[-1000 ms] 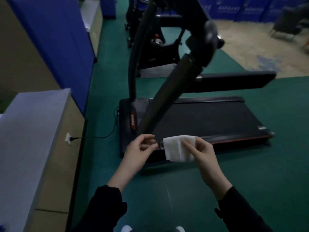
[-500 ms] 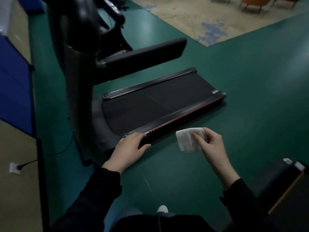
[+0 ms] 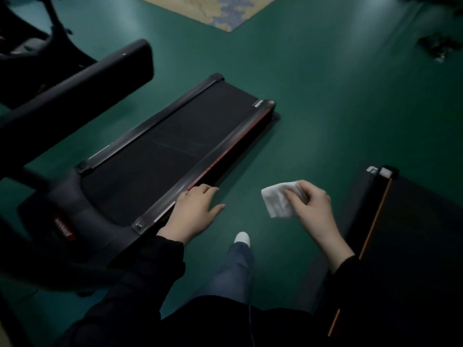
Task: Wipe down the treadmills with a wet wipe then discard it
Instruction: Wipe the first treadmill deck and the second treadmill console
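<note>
Your right hand (image 3: 313,209) sits right of centre in the frame, fingers curled in and pinching a folded white wet wipe (image 3: 279,200); the wipe sticks out to the left of your knuckles and hangs in the air above the green floor (image 3: 338,96), touching neither machine. Your left hand (image 3: 195,211) lies just left of centre, palm down and fingers loosely spread, holding nothing; its fingertips rest on the near side rail (image 3: 213,156) of the treadmill (image 3: 160,151), close to the front end of that rail, with the thumb pointing out over the floor. Both wrists come out of dark sleeves at the bottom of the frame.

The treadmill runs diagonally from lower left to upper centre: black belt, a thin red stripe along the near rail, a small white logo at its far end. Its dark upright and a padded handlebar (image 3: 75,76) fill the upper left, blurred. Between your hands, lower down, you see your leg in blue trousers and a white shoe (image 3: 242,238) on the floor. At the right edge lies a second treadmill (image 3: 413,246), dark with an orange stripe along its left side. A pale patterned mat (image 3: 213,11) shows at the top centre
</note>
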The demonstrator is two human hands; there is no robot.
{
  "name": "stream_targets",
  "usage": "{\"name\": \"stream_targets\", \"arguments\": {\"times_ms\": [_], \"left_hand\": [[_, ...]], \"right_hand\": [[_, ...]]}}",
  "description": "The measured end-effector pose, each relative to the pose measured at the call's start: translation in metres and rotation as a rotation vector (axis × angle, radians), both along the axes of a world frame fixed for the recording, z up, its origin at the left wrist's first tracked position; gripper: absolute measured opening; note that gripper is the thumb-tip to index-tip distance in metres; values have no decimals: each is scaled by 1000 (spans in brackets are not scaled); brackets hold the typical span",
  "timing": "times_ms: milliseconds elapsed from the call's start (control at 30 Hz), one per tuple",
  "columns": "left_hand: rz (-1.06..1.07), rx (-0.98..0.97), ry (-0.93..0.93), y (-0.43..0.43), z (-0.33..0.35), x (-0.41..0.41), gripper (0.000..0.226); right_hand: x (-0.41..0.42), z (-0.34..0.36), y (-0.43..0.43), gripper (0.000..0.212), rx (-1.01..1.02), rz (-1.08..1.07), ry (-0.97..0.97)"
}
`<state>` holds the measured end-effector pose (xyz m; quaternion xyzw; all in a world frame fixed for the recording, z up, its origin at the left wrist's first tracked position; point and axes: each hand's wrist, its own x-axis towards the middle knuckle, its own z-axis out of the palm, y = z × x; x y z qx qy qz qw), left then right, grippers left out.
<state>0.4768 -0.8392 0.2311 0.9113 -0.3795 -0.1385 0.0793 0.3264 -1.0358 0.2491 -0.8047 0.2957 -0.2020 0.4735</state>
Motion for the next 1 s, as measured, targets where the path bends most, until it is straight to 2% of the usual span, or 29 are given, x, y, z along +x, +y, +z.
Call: {"name": "stream_targets", "arguments": {"times_ms": [333,533,667,1000], "left_hand": [[87,-21,62,-119,-12,108,51],[145,2,118,-175,-7,154,50],[197,13,149,-207,-9,177,51],[640,-33,137,-297,-13,235,51]], "right_hand": [[114,2,-120,32,-111,57,58],[161,9,-189,31,-77,33,59],[205,4,-230,29,-67,112,76],[345,1,-363,15,-12,483,95]]}}
